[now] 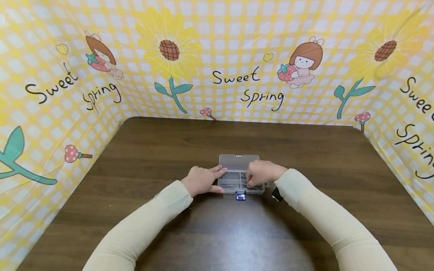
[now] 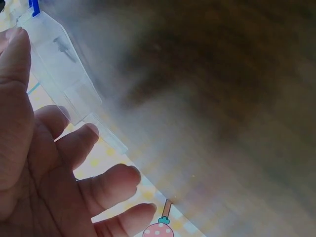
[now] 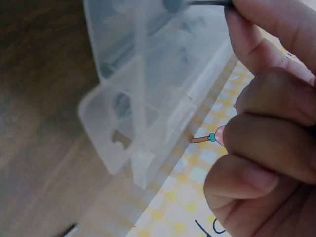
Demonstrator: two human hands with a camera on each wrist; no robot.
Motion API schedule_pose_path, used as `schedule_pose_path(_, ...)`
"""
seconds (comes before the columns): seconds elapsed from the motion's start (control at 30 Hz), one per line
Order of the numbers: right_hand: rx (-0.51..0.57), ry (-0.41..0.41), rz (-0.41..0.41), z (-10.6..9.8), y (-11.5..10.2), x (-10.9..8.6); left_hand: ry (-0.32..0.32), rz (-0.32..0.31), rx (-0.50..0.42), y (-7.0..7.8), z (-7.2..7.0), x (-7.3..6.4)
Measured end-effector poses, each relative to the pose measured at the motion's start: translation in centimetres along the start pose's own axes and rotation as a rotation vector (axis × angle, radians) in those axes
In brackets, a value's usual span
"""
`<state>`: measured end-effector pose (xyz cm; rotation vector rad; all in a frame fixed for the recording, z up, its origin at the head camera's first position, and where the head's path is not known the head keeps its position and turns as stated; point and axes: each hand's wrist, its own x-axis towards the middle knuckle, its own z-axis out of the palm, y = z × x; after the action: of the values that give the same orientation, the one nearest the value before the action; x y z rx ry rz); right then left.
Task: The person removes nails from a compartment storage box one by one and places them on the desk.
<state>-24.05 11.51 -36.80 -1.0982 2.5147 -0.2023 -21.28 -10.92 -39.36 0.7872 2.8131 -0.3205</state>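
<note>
A clear plastic compartment box (image 1: pixel 239 162) lies on the table with its lid folded back and its blue latch (image 1: pixel 240 195) toward the front. Small metal pieces (image 1: pixel 227 185) lie in its compartments. At the box's left side my left hand (image 1: pixel 202 180) rests with thumb and fingers spread, the thumb by the front corner and the fingers by the hinge. My right hand (image 1: pixel 262 174) is over the right-hand compartments, its fingers curled. Between thumb and index finger it pinches a thin dark metal rod (image 3: pixel 210 2), whose far end overlaps the box in the right wrist view.
The brown wooden table (image 1: pixel 169 143) extends around the box. A yellow checked cloth (image 1: pixel 217 45) with flowers and lettering stands behind it and along both sides. A clear plastic tab (image 1: pixel 267 184) sticks out at the box's right side.
</note>
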Motion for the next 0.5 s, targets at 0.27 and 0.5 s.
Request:
schedule_pose_path(0.27, -0.05, 0.017, 0.039, -1.3, -0.1, -0.5, -0.016, -0.001, -0.012, 0.1, -0.3, -0.2)
schedule_pose_path(0.5, -0.038, 0.031, 0.097, -2.2, 0.9, -1.3, -0.025, 0.0, -0.021, 0.0, -0.3, -0.1)
